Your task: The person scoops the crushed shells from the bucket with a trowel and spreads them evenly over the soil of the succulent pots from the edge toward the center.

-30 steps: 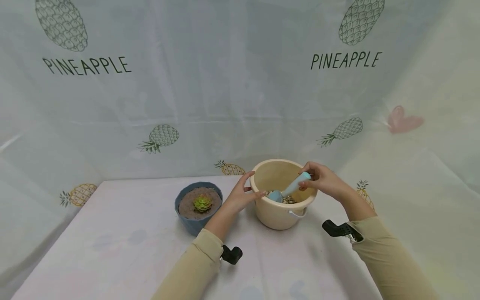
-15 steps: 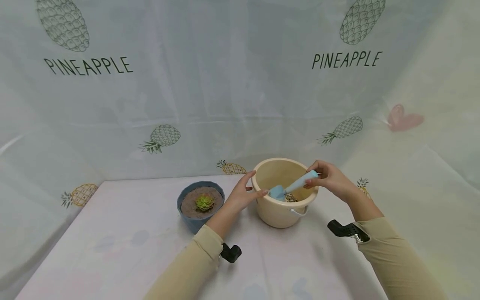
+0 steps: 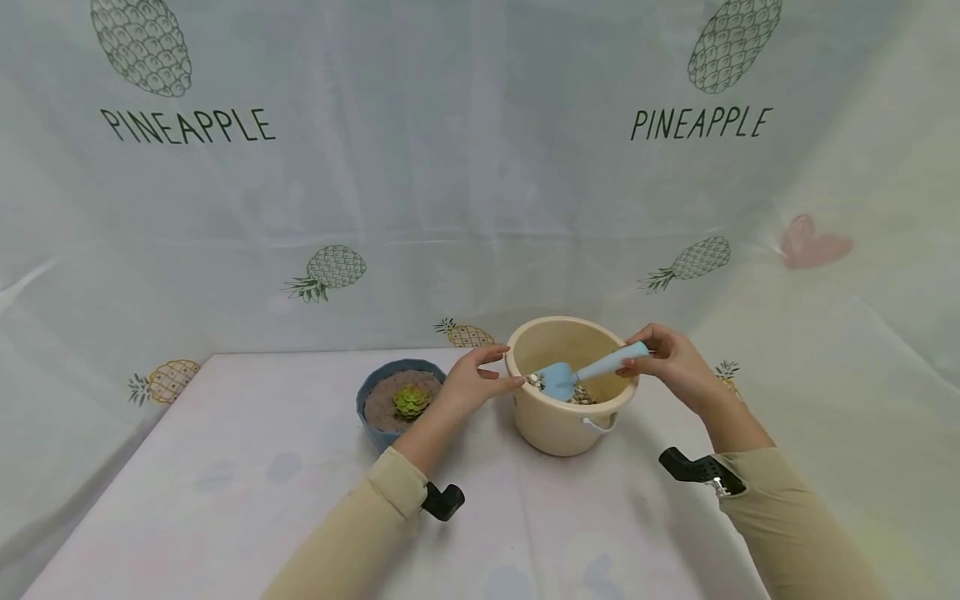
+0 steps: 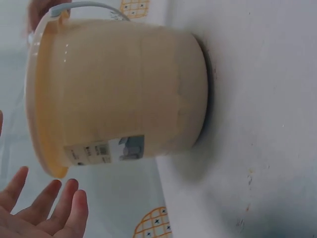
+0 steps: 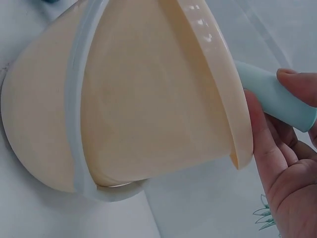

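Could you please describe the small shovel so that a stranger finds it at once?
On the white table stands a cream bucket. Partly inside it is the small shovel, held by the right hand. Unlike the round, darker blue pot nearby, it is pale blue and slim.

Head view looks forward and down; both wrist views (tipped sideways) share the bucket [image 3: 558,429] up close.
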`<state>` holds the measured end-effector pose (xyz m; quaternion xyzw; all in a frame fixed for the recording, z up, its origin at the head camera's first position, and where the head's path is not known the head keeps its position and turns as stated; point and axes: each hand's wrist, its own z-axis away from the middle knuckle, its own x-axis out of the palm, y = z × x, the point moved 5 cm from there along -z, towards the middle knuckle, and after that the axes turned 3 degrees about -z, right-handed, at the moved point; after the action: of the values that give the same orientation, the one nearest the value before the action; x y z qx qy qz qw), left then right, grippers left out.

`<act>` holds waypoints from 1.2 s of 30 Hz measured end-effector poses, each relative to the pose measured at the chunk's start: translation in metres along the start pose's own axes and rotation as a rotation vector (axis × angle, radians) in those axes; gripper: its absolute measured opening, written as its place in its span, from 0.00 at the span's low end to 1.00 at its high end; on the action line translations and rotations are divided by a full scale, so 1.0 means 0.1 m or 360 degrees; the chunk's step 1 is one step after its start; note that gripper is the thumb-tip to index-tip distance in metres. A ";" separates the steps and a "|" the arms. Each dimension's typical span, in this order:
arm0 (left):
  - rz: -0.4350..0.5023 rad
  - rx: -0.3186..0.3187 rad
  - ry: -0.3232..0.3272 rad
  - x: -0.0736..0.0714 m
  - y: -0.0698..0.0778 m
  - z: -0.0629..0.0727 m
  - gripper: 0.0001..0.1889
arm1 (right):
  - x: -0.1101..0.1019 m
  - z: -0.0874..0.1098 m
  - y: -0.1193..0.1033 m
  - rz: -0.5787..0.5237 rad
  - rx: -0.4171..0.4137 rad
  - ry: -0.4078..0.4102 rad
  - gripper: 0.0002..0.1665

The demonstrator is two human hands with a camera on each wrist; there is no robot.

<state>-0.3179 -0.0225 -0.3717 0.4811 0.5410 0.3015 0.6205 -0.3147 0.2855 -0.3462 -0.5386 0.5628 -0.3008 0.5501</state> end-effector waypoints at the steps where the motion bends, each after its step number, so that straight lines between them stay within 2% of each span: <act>1: -0.0019 0.0007 0.0004 -0.03 0.01 0.01 0.33 | 0.00 0.00 0.00 -0.0009 -0.0006 0.0009 0.15; 8: -0.0071 0.0043 0.0036 -0.30 0.07 0.11 0.31 | 0.02 0.01 0.02 -0.0081 -0.0008 0.0111 0.14; 13: -0.0128 0.0047 0.0060 -0.54 0.09 0.24 0.32 | 0.01 0.02 0.03 -0.0190 -0.0002 0.0176 0.13; 18: -0.0133 0.0062 0.0037 -0.77 0.08 0.40 0.33 | -0.01 0.04 0.05 -0.0326 -0.0040 0.0207 0.12; 22: -0.0150 0.0097 0.0043 -0.99 0.02 0.53 0.33 | -0.03 0.06 0.06 -0.0402 -0.0103 0.0240 0.09; 27: -0.0258 0.0123 0.0147 -1.28 -0.08 0.65 0.32 | -0.05 0.06 0.00 -0.0547 -0.0189 0.0262 0.07; 32: -0.0318 0.0093 0.0215 -1.52 -0.20 0.73 0.34 | -0.04 0.04 -0.08 -0.0594 -0.0221 0.0267 0.07; 36: -0.0363 0.0051 0.0227 -1.65 -0.32 0.77 0.36 | -0.01 -0.01 -0.17 -0.0594 -0.0225 0.0276 0.07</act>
<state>-0.2868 -0.2018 -0.3420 0.4038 0.6396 0.2538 0.6029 -0.3111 0.2820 -0.3298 -0.6429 0.5182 -0.4024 0.3953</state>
